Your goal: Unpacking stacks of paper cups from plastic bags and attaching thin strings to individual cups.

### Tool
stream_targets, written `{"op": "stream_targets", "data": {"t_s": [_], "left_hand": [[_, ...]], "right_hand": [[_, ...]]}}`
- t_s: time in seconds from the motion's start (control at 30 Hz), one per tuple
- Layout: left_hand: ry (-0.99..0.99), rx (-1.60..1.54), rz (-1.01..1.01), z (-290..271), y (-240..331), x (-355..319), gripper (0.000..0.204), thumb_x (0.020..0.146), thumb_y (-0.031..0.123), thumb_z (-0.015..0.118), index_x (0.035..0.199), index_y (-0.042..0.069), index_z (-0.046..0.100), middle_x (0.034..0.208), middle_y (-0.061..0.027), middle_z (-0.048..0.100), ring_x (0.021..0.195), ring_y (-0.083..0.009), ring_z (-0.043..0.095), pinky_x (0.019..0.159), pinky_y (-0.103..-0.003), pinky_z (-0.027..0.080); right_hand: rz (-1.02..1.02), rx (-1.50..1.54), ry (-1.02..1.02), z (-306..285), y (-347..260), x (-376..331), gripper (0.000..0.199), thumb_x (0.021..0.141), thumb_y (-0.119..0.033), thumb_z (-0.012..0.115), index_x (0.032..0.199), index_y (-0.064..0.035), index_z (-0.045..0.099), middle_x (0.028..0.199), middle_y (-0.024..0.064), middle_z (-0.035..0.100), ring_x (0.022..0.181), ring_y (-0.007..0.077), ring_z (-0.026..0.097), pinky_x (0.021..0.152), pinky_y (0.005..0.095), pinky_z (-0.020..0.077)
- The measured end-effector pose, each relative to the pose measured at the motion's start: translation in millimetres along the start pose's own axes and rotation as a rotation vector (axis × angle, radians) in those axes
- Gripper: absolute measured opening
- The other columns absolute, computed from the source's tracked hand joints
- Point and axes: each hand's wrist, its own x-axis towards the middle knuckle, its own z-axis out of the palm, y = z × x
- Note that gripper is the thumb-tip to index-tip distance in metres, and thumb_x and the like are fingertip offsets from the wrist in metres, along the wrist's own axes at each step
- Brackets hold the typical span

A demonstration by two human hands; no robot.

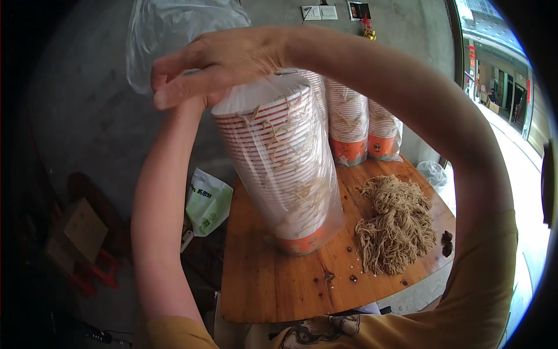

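A tall stack of white paper cups (279, 157) with red rims stands tilted on the wooden table, inside a clear plastic bag (189, 35). Thin tan strings hang along the cups, and the lowest cup is orange. My right hand (215, 64) reaches across above the stack, its fingers curled at the bag's gathered neck. Below and behind it is my left hand (200, 100), at the same neck; its fingers are mostly hidden. The loose end of the bag spreads out above both hands.
More bagged cup stacks (347, 116) stand at the table's back. A tangled heap of tan strands (398, 224) lies on the wooden table (261, 291), with small dark bits around. Left of the table are a green-and-white bag (209, 203) and a cardboard box (84, 230).
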Motion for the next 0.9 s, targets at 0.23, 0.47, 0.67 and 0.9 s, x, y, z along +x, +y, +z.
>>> {"op": "stream_targets", "data": {"t_s": [0.23,0.47,0.67,0.9], "left_hand": [[-0.235,0.429,0.005,1,8,-14,0.038,0.094,0.038,0.051,0.109,0.004,0.057,0.109,-0.0083,0.058,0.095,-0.0142,0.057,0.086,-0.031,0.046],[-0.177,0.745,-0.163,20,18,-10,0.034,0.095,0.035,0.051,0.114,0.007,0.057,0.107,-0.0001,0.057,0.098,-0.0077,0.050,0.088,-0.025,0.040],[-0.140,0.900,-0.172,40,27,-15,0.034,0.096,0.032,0.050,0.118,0.008,0.055,0.110,-0.0003,0.056,0.101,-0.0089,0.051,0.092,-0.025,0.040],[0.344,0.627,0.397,11,-9,-12,0.044,0.091,0.025,0.053,0.130,0.005,0.045,0.122,-0.0092,0.052,0.111,-0.0183,0.049,0.097,-0.031,0.039]], "right_hand": [[0.133,-0.376,-0.211,-29,80,-30,0.053,0.094,-0.056,0.034,0.125,-0.0151,0.048,0.105,0.0155,0.064,0.114,0.0263,0.054,0.114,0.0456,0.0121],[0.382,-0.572,-0.279,-57,69,-73,0.049,0.079,-0.019,0.066,0.122,-0.0032,0.049,0.099,0.0151,0.064,0.097,0.0304,0.061,0.082,0.0416,0.0489],[0.738,1.192,-0.263,-62,66,-89,0.019,0.090,-0.019,0.056,0.095,-0.0017,0.064,0.083,0.0060,0.067,0.069,0.0127,0.063,0.058,0.0194,0.0533],[0.421,1.743,0.054,-37,62,-26,0.034,0.097,-0.023,0.041,0.096,0.0060,0.057,0.084,0.0160,0.065,0.072,0.0257,0.065,0.070,0.0355,0.0584]]}}
